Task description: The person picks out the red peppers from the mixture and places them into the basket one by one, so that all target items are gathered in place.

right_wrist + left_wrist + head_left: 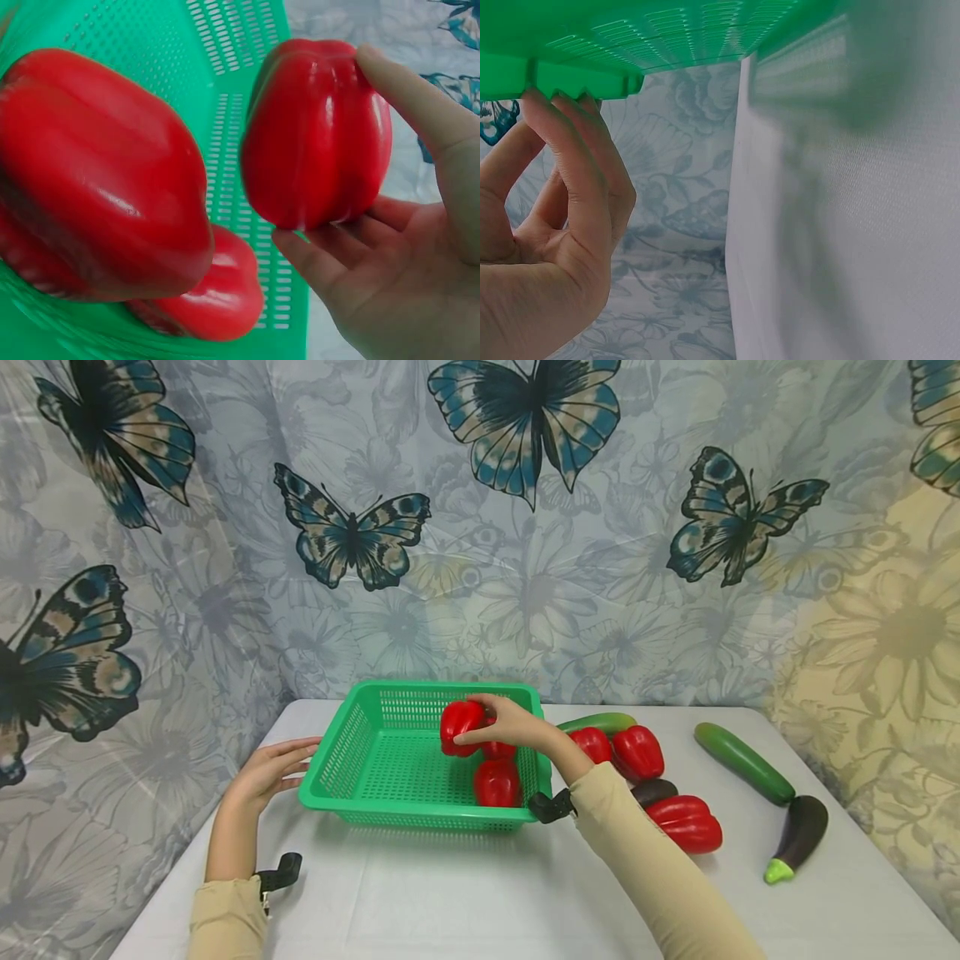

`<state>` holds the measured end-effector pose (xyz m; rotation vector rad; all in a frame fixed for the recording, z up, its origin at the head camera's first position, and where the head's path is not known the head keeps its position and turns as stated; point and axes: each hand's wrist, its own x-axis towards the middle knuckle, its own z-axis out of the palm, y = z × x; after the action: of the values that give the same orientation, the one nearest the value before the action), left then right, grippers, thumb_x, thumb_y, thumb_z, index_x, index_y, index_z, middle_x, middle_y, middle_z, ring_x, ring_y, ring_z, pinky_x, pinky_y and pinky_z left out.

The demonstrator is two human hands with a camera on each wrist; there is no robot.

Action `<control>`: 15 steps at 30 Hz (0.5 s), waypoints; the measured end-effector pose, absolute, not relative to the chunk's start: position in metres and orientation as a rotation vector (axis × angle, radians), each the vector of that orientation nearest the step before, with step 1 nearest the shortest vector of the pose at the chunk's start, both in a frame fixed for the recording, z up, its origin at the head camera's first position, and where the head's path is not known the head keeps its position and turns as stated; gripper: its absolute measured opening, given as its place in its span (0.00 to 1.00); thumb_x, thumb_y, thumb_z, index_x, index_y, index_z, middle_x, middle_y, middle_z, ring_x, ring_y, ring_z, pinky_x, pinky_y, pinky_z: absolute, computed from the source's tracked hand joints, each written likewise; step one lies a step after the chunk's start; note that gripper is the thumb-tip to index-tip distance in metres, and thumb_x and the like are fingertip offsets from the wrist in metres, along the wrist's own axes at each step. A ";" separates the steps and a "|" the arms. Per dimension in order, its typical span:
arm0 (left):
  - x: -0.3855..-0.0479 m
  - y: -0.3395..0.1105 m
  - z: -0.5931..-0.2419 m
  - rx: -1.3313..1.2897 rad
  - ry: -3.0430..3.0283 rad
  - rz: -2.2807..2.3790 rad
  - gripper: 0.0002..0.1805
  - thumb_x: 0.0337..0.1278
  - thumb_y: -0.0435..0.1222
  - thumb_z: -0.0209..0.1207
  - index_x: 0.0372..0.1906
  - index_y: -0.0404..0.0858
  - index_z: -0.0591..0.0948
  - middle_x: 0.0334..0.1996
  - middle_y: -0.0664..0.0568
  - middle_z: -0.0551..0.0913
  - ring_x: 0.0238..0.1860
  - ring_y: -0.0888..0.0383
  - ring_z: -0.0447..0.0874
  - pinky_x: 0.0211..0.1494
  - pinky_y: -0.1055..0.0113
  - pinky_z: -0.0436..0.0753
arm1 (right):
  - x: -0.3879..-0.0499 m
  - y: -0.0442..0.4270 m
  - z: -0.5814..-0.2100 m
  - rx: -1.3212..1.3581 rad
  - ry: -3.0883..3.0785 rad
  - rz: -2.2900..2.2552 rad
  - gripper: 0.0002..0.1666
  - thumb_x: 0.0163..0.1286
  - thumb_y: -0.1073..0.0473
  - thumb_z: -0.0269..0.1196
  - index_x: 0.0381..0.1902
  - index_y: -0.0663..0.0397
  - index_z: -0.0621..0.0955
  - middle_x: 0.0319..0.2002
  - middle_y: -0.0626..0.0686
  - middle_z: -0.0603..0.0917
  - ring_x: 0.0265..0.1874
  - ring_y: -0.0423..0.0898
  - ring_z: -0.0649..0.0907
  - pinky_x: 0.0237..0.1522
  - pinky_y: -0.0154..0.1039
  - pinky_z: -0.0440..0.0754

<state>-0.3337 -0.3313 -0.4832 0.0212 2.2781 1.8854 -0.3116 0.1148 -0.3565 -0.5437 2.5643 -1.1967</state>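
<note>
A green plastic basket (420, 816) stands on the white table. My right hand (517, 724) pinches a red bell pepper (460, 728) between thumb and fingers inside the basket, above its floor; the right wrist view shows this held pepper (319, 139) and the hand (405, 262) closely. Two more red peppers lie at the basket's right side, one nearer the front (498, 782), the other partly hidden by my hand. My left hand (266, 772) touches the basket's left rim with its fingertips; in the left wrist view the fingers of that hand (570, 195) meet the rim (577, 79).
Right of the basket lie several red peppers (637, 752), a green cucumber (600, 722) and a dark vegetable (654, 791) partly behind my sleeve. Farther right are another cucumber (744, 763) and an eggplant (804, 832). A butterfly-patterned cloth (540, 610) hangs behind the table.
</note>
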 end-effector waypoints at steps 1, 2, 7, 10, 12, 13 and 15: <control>-0.334 -0.331 -0.483 0.014 2.278 1.885 0.27 0.58 0.52 0.65 0.61 0.48 0.80 0.51 0.64 0.83 0.48 0.62 0.83 0.45 0.63 0.83 | -0.312 0.114 -0.356 -0.543 2.558 -1.186 0.49 0.60 0.43 0.69 0.74 0.50 0.63 0.63 0.56 0.76 0.62 0.53 0.75 0.56 0.49 0.80; -0.335 -0.332 -0.484 0.008 2.280 1.885 0.27 0.57 0.52 0.65 0.61 0.48 0.80 0.52 0.63 0.83 0.48 0.62 0.83 0.45 0.63 0.83 | -0.312 0.114 -0.356 -0.542 2.550 -1.178 0.48 0.60 0.43 0.69 0.74 0.51 0.63 0.63 0.56 0.76 0.62 0.54 0.75 0.56 0.50 0.80; -0.344 -0.335 -0.494 -0.105 2.300 1.882 0.33 0.51 0.55 0.69 0.62 0.48 0.79 0.54 0.62 0.82 0.50 0.60 0.83 0.48 0.63 0.83 | -0.313 0.112 -0.355 -0.519 2.510 -1.138 0.50 0.60 0.40 0.68 0.74 0.53 0.63 0.62 0.55 0.77 0.60 0.52 0.76 0.57 0.51 0.80; -0.342 -0.335 -0.493 -0.099 2.312 1.883 0.32 0.50 0.56 0.68 0.61 0.50 0.80 0.53 0.64 0.82 0.50 0.61 0.83 0.47 0.64 0.83 | -0.315 0.110 -0.354 -0.520 2.506 -1.093 0.51 0.60 0.37 0.67 0.74 0.53 0.62 0.64 0.54 0.75 0.62 0.51 0.74 0.58 0.50 0.79; -0.335 -0.331 -0.484 -0.038 2.296 1.894 0.28 0.55 0.54 0.67 0.61 0.49 0.80 0.52 0.64 0.82 0.49 0.61 0.83 0.45 0.64 0.83 | -0.315 0.109 -0.353 -0.524 2.511 -1.049 0.52 0.60 0.34 0.66 0.74 0.52 0.63 0.65 0.52 0.74 0.63 0.50 0.73 0.58 0.50 0.78; -0.328 -0.327 -0.476 -0.018 2.302 1.885 0.27 0.56 0.53 0.66 0.61 0.49 0.80 0.51 0.64 0.83 0.48 0.61 0.82 0.45 0.64 0.83 | -0.315 0.108 -0.352 -0.529 2.509 -1.032 0.52 0.60 0.34 0.66 0.74 0.52 0.63 0.65 0.51 0.74 0.63 0.50 0.72 0.59 0.50 0.78; -0.314 -0.318 -0.458 0.003 2.302 1.868 0.26 0.60 0.51 0.64 0.61 0.46 0.80 0.49 0.65 0.83 0.48 0.62 0.82 0.46 0.64 0.82 | -0.315 0.106 -0.351 -0.538 2.497 -1.005 0.51 0.60 0.33 0.65 0.73 0.52 0.65 0.64 0.51 0.74 0.63 0.50 0.72 0.59 0.51 0.77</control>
<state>-0.3141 -0.3176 -0.4579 0.0027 2.3016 1.8675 -0.3147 0.1060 -0.3510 -0.5378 2.4966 -1.0050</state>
